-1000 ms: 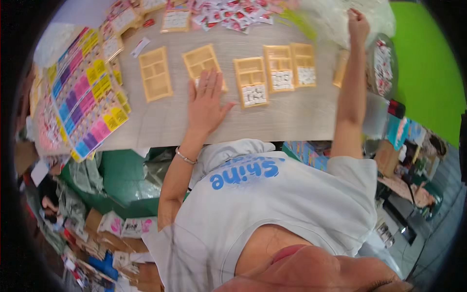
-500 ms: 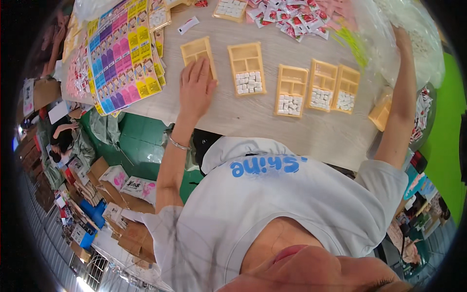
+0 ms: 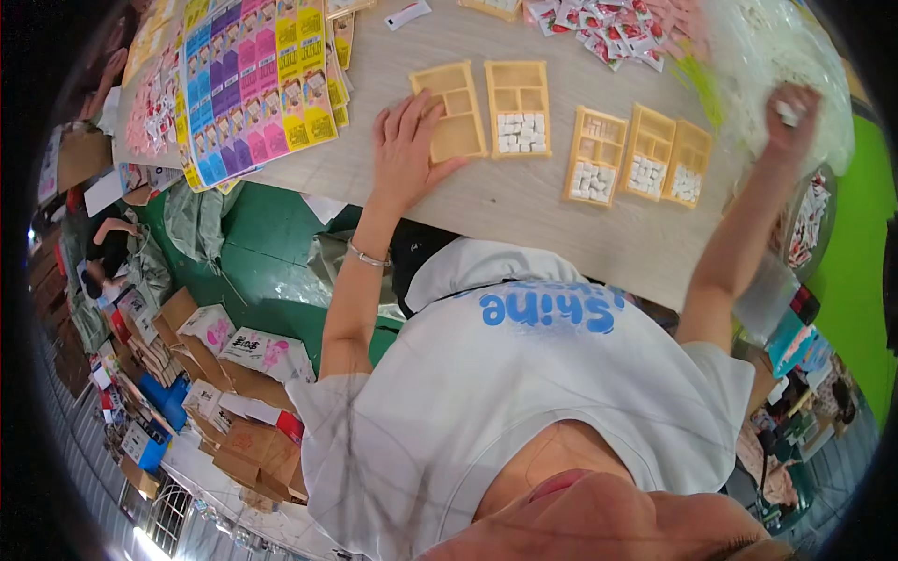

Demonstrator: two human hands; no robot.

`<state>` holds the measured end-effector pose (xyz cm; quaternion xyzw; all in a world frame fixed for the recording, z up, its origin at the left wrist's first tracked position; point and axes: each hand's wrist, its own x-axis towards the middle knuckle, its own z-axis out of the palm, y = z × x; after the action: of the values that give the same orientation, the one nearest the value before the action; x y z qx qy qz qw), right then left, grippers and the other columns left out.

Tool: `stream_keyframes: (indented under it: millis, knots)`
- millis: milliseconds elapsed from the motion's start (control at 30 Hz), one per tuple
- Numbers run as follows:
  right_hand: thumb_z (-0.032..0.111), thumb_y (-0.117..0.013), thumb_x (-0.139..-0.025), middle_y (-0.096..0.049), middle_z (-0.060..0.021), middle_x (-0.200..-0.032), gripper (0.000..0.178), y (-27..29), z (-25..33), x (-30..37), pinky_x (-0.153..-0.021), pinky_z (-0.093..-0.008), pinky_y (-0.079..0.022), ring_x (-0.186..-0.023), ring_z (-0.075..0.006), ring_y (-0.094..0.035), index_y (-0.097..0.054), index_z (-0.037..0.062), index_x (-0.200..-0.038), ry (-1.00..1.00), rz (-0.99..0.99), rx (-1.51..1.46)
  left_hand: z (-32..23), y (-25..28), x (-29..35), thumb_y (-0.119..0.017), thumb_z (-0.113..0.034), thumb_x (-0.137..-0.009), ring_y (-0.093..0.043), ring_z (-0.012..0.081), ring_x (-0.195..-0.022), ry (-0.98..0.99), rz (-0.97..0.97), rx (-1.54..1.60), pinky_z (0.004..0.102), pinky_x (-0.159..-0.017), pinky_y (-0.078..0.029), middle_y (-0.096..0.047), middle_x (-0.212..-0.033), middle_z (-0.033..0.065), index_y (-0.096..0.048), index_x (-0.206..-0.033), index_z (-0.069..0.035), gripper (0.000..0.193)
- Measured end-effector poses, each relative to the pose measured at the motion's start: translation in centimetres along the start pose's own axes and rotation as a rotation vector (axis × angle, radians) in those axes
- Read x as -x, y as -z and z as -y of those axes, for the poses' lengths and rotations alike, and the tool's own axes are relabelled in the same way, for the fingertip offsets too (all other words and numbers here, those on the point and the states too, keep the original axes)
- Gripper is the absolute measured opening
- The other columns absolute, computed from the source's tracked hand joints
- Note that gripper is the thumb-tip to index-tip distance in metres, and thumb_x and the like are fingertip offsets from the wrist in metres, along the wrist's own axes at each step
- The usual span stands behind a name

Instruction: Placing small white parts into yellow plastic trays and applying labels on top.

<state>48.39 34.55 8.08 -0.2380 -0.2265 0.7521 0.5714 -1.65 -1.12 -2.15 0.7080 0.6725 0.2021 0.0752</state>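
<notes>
My left hand [image 3: 407,154] grips a pale yellow compartment tray [image 3: 460,134] at its left and near edges, fingers over the rim and thumb along the bottom. No pieces show in that tray. Beside it lies a similar tray [image 3: 517,75] with small white blocks [image 3: 520,134] in its near compartment. Over at the right, my right hand [image 3: 793,117] is closed round some small white blocks [image 3: 787,113], in front of a clear plastic bag [image 3: 760,56]. How many it holds is hidden by the fingers.
Right of centre stand three more trays [image 3: 645,140] with white blocks. Printed card sheets [image 3: 253,93] lie at the left. Red-and-white sachets [image 3: 622,33] and green strips [image 3: 697,89] are at the back. A bowl of sachets [image 3: 810,220] is past my right arm.
My right hand has come out of the plastic bag with white blocks in it. My left hand has shifted to the tray's left edge, and the tray sits closer to its neighbour.
</notes>
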Motion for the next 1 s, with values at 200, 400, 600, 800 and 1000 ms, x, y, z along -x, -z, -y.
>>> stream_keyframes:
  millis: [200, 400, 600, 800, 1000]
  knots:
    - [0.018, -0.061, -0.1, -0.056, 0.0027, -0.074, 0.005, -13.1, -32.4, 13.2, -0.049, -0.0226, -0.043, -0.058, -0.0088, -0.053, -0.061, 0.0143, -0.104, -0.363, -0.129, 0.153, -0.9, -1.2, -0.6, -0.074, -0.06, -0.08, -0.042, 0.0291, -0.139, -0.055, -0.102, 0.064, 0.0535, -0.117, -0.024, -0.048, -0.152, 0.0078, -0.061, -0.128, -0.011, 0.07]
    - [0.023, -0.061, -0.101, -0.06, 0.0004, -0.067, 0.022, -16.1, -39.4, 16.5, -0.057, -0.0251, -0.044, -0.061, -0.0067, -0.054, -0.068, 0.0051, -0.09, 0.043, 0.038, 0.956, -0.5, -1.5, 0.1, -0.072, -0.065, -0.078, -0.043, 0.0261, -0.139, -0.062, -0.135, 0.044, 0.0531, -0.116, -0.026, -0.05, -0.15, 0.0043, -0.062, -0.126, -0.012, 0.072]
    - [0.013, -0.056, -0.105, -0.064, 0.0006, -0.072, 0.02, -16.7, -39.9, 17.7, -0.062, -0.022, -0.045, -0.065, -0.0051, -0.057, -0.067, -0.0009, -0.095, 0.089, 0.16, 0.802, -0.5, -1.5, 0.4, -0.071, -0.066, -0.078, -0.042, 0.0246, -0.139, -0.045, -0.142, 0.02, 0.0528, -0.116, -0.026, -0.051, -0.15, 0.0018, -0.064, -0.124, -0.013, 0.07]
    - [0.015, -0.063, -0.101, -0.068, -0.0019, -0.082, 0.014, -16.6, -40.7, 18.0, -0.061, -0.0208, -0.049, -0.073, -0.0054, -0.062, -0.065, 0.002, -0.104, 0.139, -0.004, 0.72, -0.6, -1.5, 0.3, -0.072, -0.065, -0.078, -0.042, 0.024, -0.14, -0.05, -0.168, 0.044, 0.0542, -0.116, -0.026, -0.051, -0.149, 0.001, -0.065, -0.124, -0.014, 0.069]
    - [0.011, -0.06, -0.102, -0.068, -0.0016, -0.083, 0.013, -16.3, -41.1, 17.7, -0.069, -0.0196, -0.048, -0.074, -0.0049, -0.062, -0.065, 0.0011, -0.107, 0.227, 0.095, 0.7, -0.5, -1.6, 0.5, -0.075, -0.059, -0.079, -0.043, 0.0246, -0.141, -0.031, -0.141, 0.065, 0.0515, -0.117, -0.027, -0.049, -0.153, -0.0003, -0.06, -0.134, -0.015, 0.072]
